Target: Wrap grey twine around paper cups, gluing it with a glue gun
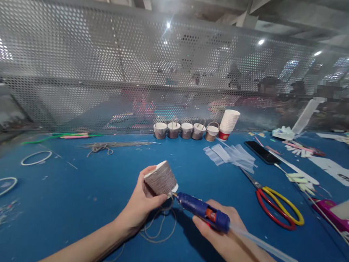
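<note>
A paper cup (161, 179) wrapped in grey-brown cord lies tilted in my left hand (142, 199), whose fingers and thumb close round it. My right hand (219, 228) grips a blue glue gun (200, 208) with a clear glue stick (270, 247) out of its back. The gun's nozzle is at the cup's white rim, close to my left thumb; whether it touches is too small to tell. Loose grey cord (160, 240) hangs in loops below the cup onto the blue table (93, 221).
Several small cord-wrapped cups (186, 131) and a stack of paper cups (230, 121) stand along the mesh partition (91, 66). Scissors (274, 199), clear strips (232, 154) and a phone (262, 152) lie right. Cord strands (121, 144) and white rings (37, 158) lie left.
</note>
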`<state>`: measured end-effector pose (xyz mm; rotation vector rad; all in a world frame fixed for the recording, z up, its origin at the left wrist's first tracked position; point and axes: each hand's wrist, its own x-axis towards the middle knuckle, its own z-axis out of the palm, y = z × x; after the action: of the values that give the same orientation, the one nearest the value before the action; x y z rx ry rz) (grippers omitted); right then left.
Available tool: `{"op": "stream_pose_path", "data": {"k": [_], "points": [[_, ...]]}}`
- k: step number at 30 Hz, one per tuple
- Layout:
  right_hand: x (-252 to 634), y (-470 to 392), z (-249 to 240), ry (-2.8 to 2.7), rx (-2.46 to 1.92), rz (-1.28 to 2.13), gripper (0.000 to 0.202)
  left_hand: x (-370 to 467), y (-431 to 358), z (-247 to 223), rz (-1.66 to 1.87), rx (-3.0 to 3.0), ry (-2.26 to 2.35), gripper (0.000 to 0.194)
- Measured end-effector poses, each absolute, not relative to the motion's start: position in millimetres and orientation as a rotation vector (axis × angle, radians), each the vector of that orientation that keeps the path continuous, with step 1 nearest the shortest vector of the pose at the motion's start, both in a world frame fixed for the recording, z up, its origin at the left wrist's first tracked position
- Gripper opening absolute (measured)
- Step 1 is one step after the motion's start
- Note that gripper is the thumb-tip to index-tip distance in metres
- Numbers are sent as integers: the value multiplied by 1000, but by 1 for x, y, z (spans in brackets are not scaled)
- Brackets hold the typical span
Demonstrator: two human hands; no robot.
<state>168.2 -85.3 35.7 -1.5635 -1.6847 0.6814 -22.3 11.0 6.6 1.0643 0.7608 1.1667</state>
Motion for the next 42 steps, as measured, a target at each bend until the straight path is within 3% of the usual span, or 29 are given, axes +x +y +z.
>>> {"op": "stream_pose_path", "data": {"k": [18,42], "points": [[169,-88,31,-1792,-1508,499,25,-16,5,13,1228,1039,785,71],[174,-87,43,-1673,-1599,684,29,-25,10,9,1102,1014,712,77]]}}
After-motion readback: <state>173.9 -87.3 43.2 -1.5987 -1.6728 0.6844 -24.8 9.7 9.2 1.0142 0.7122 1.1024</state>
